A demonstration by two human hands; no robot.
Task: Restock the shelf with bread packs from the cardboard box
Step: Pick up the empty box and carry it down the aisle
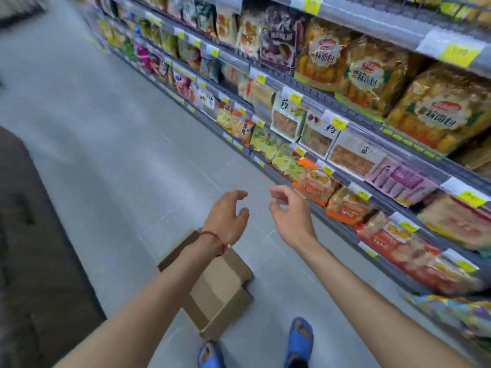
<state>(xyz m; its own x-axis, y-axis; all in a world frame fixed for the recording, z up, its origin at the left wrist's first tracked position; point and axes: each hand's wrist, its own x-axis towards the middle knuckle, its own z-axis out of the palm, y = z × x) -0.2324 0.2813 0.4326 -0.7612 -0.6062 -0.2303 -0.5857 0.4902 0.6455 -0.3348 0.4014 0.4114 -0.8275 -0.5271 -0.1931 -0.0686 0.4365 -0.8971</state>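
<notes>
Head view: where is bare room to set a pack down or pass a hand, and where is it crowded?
Bare floor lies between the dark mat and the shelf unit, ahead of the cardboard box; a narrower strip runs between box and shelf base. The tiers are crowded, bread packs side by side.

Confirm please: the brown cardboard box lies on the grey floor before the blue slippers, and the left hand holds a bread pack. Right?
No: the head view shows the left hand holding nothing, fingers loosely curled. The brown cardboard box does lie on the grey floor before the blue slippers.
</notes>
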